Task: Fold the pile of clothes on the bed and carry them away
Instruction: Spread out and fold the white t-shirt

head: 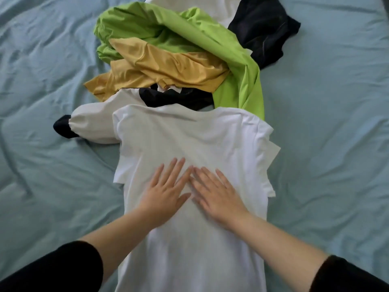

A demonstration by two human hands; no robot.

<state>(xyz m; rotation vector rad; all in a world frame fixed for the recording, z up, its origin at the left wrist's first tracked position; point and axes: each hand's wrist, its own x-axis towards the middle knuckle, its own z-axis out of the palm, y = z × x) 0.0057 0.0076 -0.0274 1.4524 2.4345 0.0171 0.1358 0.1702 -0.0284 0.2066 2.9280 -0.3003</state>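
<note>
head view: both hands lie flat, fingers spread, gripping nothing: left hand point(163, 191) and right hand point(216, 192) side by side on the white shirt point(189, 133), spread on the bed point(326, 123). unfolded pile point(168, 51) lies just beyond.

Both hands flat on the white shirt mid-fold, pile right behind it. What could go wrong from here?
1. The white t-shirt has its collar edge up against the unfolded pile: the green garment and a black garment touch or overlap it, so the next fold may drag them along.
2. The folded-in sleeve layers at its right edge sit uneven and could slip open.
3. The left hand and right hand only press flat, gripping nothing; the cloth may bunch on the wrinkled bedsheet.
</note>
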